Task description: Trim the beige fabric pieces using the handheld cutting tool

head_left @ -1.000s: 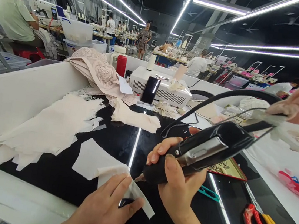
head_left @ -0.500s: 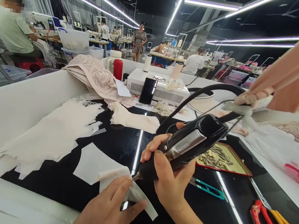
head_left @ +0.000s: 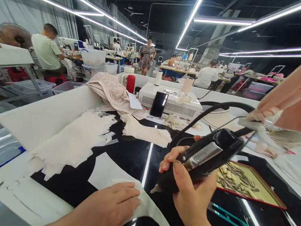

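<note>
My left hand lies flat, fingers stretched out, on a pale cut fabric piece. That piece overlaps a white curved piece on the glossy black table top. In my right hand is a black corded handheld tool with a silver panel, my fingers wrapped round its body. Its narrow metal tip points down and left, just right of the fabric and apart from my left fingers. Strips of peach cloth are tied near the tool's cord end.
A stack of cream fabric pieces lies to the left. Teal thread snips and a tray of seeds are at the right. Behind stand a phone and a white vented box. Other people sit or stand farther off.
The tool tip has drawn away from the fabric edge to the right. My left hand has flattened over the fabric, which now lies smoother. The view has shifted left.
</note>
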{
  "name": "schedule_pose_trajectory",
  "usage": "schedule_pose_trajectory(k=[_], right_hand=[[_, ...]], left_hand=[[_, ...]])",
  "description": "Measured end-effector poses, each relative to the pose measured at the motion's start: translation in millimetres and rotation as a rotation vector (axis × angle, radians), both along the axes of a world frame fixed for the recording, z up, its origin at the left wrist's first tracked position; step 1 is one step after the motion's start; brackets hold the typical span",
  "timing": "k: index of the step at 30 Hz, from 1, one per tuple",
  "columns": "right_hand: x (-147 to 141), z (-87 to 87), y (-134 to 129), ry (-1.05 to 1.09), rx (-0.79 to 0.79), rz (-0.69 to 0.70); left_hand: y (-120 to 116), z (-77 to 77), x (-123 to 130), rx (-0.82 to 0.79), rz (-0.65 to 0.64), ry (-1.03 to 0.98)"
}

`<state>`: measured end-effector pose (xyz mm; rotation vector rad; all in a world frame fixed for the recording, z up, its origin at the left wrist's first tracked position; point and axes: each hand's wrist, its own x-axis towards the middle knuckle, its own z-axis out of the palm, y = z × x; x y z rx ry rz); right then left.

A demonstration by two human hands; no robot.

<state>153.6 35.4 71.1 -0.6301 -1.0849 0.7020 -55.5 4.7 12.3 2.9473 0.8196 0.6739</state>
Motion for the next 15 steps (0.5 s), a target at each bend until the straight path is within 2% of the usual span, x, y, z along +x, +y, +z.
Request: schedule_pose_trajectory(k=[4, 6, 8, 12, 15], right_hand=[[14.6, 0.8, -4.7, -0.036, -0.014, -0.035], [21.1, 1.2, -9.6, -0.037, -0.014, -0.044], [25.8, 2.1, -15.9, -0.027, -0.012, -0.044], [31.4, 4.9, -28.8, -0.007, -0.044, -0.033], [34.0, 7.0, -36.3, -0.011, -0.059, -0.027]], left_hand=[[12.9, 6.1, -10.8, -0.035, -0.059, 0.033], [14.9, 8.8, -8.1, -0.02, -0.04, 0.043], [14.6, 7.4, 0.3, 0.032, 0.016, 0.072], [11.5, -6.8, 26.3, 0.162, 0.149, 0.15], [7.6, -11.4, 43.9, 0.173, 0.234, 0.212]])
